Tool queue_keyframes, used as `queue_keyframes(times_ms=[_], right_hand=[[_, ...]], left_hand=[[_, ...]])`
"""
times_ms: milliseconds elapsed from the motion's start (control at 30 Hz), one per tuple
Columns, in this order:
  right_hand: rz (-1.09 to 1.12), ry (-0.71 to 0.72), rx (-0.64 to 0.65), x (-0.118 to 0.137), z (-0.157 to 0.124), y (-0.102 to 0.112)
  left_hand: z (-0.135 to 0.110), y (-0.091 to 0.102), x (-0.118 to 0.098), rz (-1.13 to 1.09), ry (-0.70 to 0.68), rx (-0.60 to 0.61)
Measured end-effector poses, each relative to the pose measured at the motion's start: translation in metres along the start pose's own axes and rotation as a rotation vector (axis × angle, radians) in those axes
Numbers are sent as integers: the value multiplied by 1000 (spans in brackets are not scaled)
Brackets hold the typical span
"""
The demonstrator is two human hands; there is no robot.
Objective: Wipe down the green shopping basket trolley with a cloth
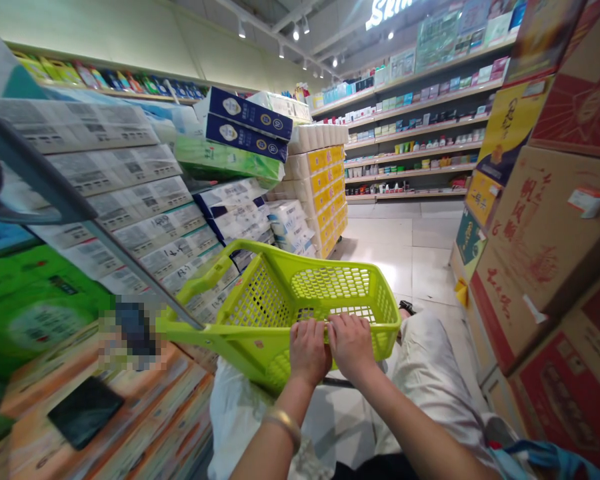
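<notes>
A lime-green plastic shopping basket (330, 270) with perforated walls stands in front of me, and no goods show inside it. My left hand (309, 350) curls its fingers over the near rim. Right beside it, my right hand (351, 343) grips the same rim, the two hands almost touching. A grey pull handle (145, 250) on a metal rod rises from the basket's left end toward the upper left. The thumbs are mostly hidden behind the fingers and rim.
Stacked paper packs (125, 180) rise on the left. A dark flat tablet-like object (85, 412) lies on orange packs (145, 393). Cardboard cartons (545, 227) line the right. Shelves of cosmetics (415, 127) stand beyond the tiled floor (380, 253).
</notes>
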State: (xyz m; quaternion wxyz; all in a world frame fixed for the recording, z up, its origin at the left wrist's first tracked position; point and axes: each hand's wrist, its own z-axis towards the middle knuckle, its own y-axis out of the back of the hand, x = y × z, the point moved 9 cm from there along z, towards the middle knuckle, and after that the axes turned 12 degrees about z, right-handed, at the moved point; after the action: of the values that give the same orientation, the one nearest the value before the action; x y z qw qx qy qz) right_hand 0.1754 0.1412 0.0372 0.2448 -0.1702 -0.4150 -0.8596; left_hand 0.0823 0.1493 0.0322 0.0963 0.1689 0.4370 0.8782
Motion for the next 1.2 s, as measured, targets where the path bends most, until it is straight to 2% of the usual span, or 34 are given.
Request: queue_keyframes(times_ms=[67,133,300,400,500,633,700,800,967,1033,1100,1200], right_hand=[[15,22,16,5,0,-3],[18,36,27,0,-3,0],[3,9,2,-38,-11,22],[-22,-21,-25,-47,-13,29],[-44,-40,-42,-36,-11,25],[-6,4,6,-3,-6,7],[10,25,31,5,-4,1],[14,52,54,0,-6,3],[-8,45,21,-36,-14,22],[-24,39,6,-43,-15,26],[-42,22,-3,-40,-13,25],[-41,23,29,-21,-6,12]], left_hand=[[0,-1,2,5,-6,2],[-1,-3,2,14,-19,21],[-2,-4,1,8,-27,43],[-3,-4,-1,-2,-19,44],[-3,-4,-2,0,-14,49],[-3,-4,2,3,-11,39],[-3,-3,4,8,-14,28],[-2,-4,6,16,-31,32],[-2,-6,7,10,-27,61],[-2,-6,6,5,-21,58],[-1,-5,6,5,-18,50],[-1,-4,6,8,-19,41]])
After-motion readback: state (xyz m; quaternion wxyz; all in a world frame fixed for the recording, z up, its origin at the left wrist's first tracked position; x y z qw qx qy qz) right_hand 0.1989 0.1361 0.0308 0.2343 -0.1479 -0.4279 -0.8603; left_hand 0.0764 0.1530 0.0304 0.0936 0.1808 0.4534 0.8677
